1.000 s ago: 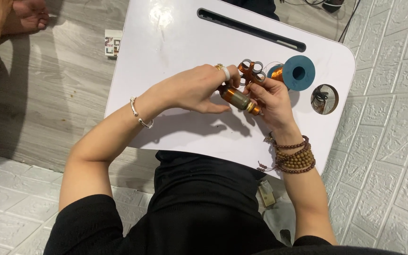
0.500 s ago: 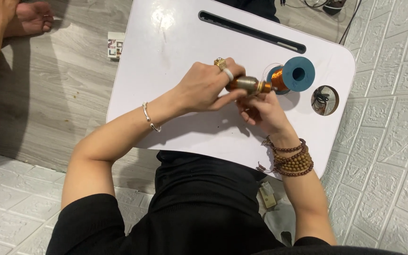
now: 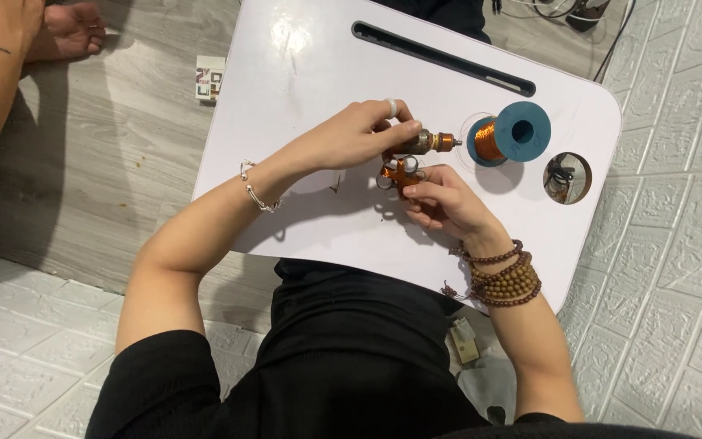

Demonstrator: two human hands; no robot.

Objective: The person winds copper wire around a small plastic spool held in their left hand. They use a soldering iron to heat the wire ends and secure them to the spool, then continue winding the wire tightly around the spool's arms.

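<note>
Nearby, blue-flanged copper wire spool [image 3: 507, 135]

The left hand's grip [image 3: 359, 134] closes on a small motor rotor [image 3: 426, 141], and the right hand's grip [image 3: 440, 199] on an orange piece [image 3: 400, 172] just below it. Just right of both grips, a blue spool of copper wire [image 3: 507, 134] blocks that side, with a round hole [image 3: 567, 177] beyond it. Above the grips, bare white tabletop [image 3: 318, 57] lies open up to a long dark slot [image 3: 440, 57]. Left of the grips the tabletop is free to its edge.
</note>
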